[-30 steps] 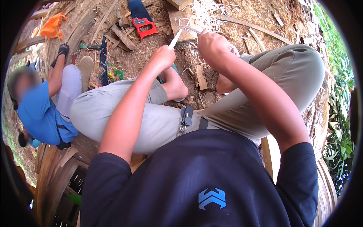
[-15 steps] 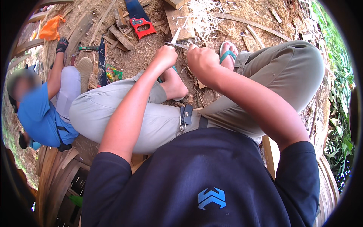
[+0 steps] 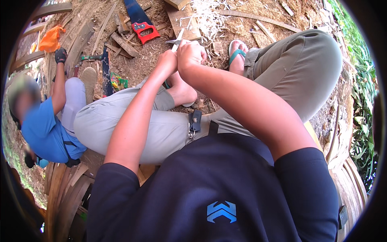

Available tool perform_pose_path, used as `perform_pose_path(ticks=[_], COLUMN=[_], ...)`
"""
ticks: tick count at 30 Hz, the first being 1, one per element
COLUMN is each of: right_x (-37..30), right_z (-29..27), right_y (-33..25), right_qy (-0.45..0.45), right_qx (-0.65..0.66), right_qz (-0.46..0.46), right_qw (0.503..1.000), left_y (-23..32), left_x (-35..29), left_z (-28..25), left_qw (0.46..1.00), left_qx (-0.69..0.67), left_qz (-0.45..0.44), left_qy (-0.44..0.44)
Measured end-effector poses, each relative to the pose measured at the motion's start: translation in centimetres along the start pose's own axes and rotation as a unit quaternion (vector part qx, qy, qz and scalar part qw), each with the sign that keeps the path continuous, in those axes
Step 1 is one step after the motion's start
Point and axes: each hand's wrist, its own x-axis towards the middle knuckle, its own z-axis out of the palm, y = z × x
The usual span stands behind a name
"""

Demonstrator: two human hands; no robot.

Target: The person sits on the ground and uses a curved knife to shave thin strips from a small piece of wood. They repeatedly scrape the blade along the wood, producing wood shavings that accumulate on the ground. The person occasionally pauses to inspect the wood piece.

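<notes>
My left hand (image 3: 167, 63) is closed around a thin pale wood stick (image 3: 181, 34) that points up and away from me. In my right hand (image 3: 191, 55) is a knife, its handle hidden in the closed fingers. The knife's blade (image 3: 173, 42) points left and lies across the stick just beyond my left fingers. Both hands are close together, the right one touching or overlapping the left. Beyond them lies a wooden board (image 3: 186, 24) with pale shavings (image 3: 209, 18) next to it.
A handsaw (image 3: 144, 31) with a red handle rests on the sawdust, left of the board. Wood offcuts (image 3: 123, 44) and a second dark saw blade (image 3: 107, 72) lie farther left. Another person in a blue shirt (image 3: 50, 129) crouches there, a gloved hand near an orange bag (image 3: 51, 39).
My right hand has moved left with the knife and come up against my left hand. The blade now reaches past the stick to the left. My left hand has shifted slightly left and nearer.
</notes>
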Motion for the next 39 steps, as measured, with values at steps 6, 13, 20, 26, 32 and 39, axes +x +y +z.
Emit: perform_pose_path(ticks=[6, 13, 20, 26, 32, 39], right_x=[5.1, 6.0, 2.8, 1.9, 3.3, 3.9], right_z=[0.9, 0.7, 1.7, 2.5, 5.9, 4.9], right_y=[3.9, 12.1, 10.4, 8.0, 4.5, 3.1], right_qy=[-0.07, 0.049, 0.001, -0.033, 0.038, 0.075], right_qx=[0.056, 0.127, 0.199, 0.171, 0.124, 0.096], right_qz=[-0.022, -0.162, -0.277, -0.213, -0.094, -0.061], right_qw=[0.996, 0.977, 0.94, 0.961, 0.987, 0.991], left_y=[0.4, -0.9, 0.1, 0.1, 0.0, -0.2], left_x=[-0.6, 0.2, 0.4, 0.4, 0.3, 0.3], left_z=[-0.1, -0.2, 0.6, 0.7, 1.1, 1.5], left_qw=[0.994, 0.991, 0.995, 0.993, 0.995, 0.997], left_qx=[-0.066, -0.109, -0.073, -0.086, -0.075, -0.044], left_qz=[-0.083, -0.079, -0.058, -0.077, -0.062, -0.055], left_qy=[-0.005, 0.009, 0.021, -0.008, -0.014, -0.007])
